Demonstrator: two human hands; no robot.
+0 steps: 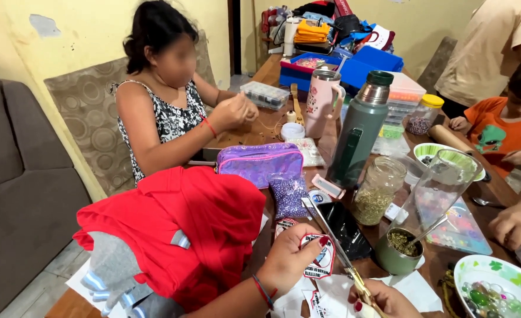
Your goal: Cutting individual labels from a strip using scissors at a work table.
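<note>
A round paper patch [321, 259] with a red and black edge sits in the left hand [290, 259]. The fingers are pinched together on it, and they hold it up just above the table [260, 132]. More cut paper pieces [313, 297] lie right under this hand. The right hand [384, 299] is just to the side of the left one, low at the picture's edge. It is closed around the yellow handles of the scissors [337, 247]. The long blades point up and away from the right hand and pass right beside the patch.

Close by the left hand, on its other side, is a pile of red cloth [195, 229]. Past the blades lies a black tray [344, 227]. Near the right hand stands a green cup [397, 250] with a metal straw in it. A bit farther from both hands are a glass jar [379, 189], a bag of purple beads [288, 197] and a shiny purple pouch [260, 162]. A tall green flask [360, 129] stands behind the jar. Far across from the hands, another person [166, 94] has both hands together over the table.
</note>
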